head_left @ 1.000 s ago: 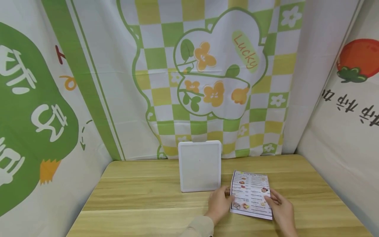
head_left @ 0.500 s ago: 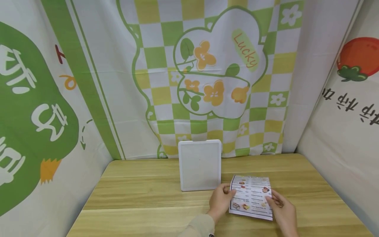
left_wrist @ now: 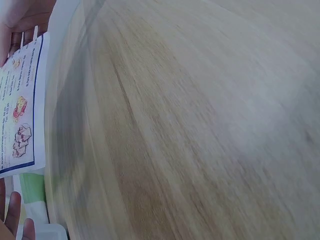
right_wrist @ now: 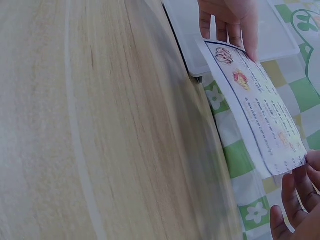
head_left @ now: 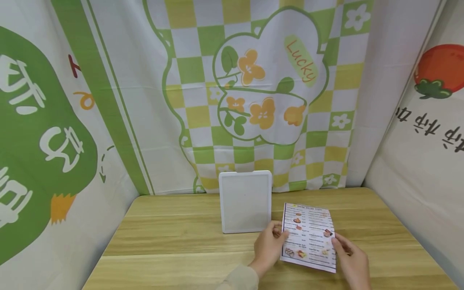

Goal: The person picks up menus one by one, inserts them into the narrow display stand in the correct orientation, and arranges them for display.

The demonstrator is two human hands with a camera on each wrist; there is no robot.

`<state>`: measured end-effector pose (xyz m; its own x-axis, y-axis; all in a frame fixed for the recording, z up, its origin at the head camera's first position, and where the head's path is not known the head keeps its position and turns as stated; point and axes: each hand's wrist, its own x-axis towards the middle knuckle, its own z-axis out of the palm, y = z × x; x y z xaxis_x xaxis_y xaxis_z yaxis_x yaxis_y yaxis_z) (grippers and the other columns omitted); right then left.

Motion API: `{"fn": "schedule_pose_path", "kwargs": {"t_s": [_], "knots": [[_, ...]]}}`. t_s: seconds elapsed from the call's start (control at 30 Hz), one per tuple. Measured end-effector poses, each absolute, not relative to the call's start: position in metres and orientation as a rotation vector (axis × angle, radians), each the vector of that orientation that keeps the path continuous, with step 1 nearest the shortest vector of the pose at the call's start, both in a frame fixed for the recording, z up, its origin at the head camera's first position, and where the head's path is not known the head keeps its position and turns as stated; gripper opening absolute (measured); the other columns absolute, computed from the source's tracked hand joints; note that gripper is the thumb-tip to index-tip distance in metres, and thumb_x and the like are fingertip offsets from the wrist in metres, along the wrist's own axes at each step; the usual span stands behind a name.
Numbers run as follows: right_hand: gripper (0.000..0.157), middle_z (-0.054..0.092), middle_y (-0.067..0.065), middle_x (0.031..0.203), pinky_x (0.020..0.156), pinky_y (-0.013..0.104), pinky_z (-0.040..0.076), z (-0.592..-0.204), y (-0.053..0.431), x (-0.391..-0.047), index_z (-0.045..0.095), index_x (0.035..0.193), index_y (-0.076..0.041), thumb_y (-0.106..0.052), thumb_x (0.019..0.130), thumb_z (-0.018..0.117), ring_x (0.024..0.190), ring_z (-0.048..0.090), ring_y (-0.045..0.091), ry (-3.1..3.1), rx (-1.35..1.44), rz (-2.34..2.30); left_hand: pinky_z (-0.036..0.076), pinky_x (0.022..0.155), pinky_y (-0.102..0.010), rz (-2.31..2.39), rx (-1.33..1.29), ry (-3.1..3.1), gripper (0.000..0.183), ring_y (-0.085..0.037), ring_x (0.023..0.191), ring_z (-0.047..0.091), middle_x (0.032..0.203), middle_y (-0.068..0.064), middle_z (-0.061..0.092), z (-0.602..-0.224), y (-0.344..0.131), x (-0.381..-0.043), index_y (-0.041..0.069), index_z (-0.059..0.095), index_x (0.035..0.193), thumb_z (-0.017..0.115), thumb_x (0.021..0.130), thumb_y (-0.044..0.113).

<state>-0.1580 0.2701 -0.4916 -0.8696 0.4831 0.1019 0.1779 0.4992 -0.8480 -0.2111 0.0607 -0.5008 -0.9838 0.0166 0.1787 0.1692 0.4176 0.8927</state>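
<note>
A printed menu sheet, with small food pictures and lines of text, is held up off the tabletop in the head view. My left hand pinches its left edge between thumb and fingers. On the opposite edge, my right hand grips the paper the same way. The sheet bows slightly, its blue border showing along the lower edge in the right wrist view. Just left of the paper stands a white-framed rectangular board, upright on the table, its lower right corner close to my left hand.
The wooden table reaches back to a green-and-yellow checkered cloth hanging behind it. Printed cloth walls flank it on the left and right.
The menu's top edge dipped toward me half a second ago and now stands farther up and back. My right hand has shifted slightly to the right. The white-framed board stays put.
</note>
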Motion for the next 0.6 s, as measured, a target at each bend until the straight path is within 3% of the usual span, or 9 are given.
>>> {"fn": "schedule_pose_path", "kwargs": {"t_s": [0.33,0.6], "knots": [[0.046,0.072,0.008,0.096,0.069,0.012,0.040,-0.487,0.269,-0.150,0.066,0.126,-0.002,-0.038,0.097,0.064,0.078,0.053,-0.002,-2.440,-0.530,1.293,0.042,0.069,-0.026,-1.521,-0.230,-2.533,0.018,-0.001,0.080,0.055,0.085,0.021,0.060,-0.495,0.052,-0.207,0.024,0.068,0.109,0.069,0.092,0.031],[0.040,0.072,0.010,0.096,0.068,0.011,0.042,-0.477,0.265,-0.144,0.069,0.121,0.000,-0.031,0.095,0.068,0.076,0.054,-0.006,-2.405,-0.382,1.290,0.043,0.074,-0.027,-1.487,-0.239,-2.552,0.019,-0.001,0.083,0.056,0.087,0.022,0.060,-0.483,0.041,-0.201,0.025,0.068,0.112,0.068,0.094,0.033]]}}
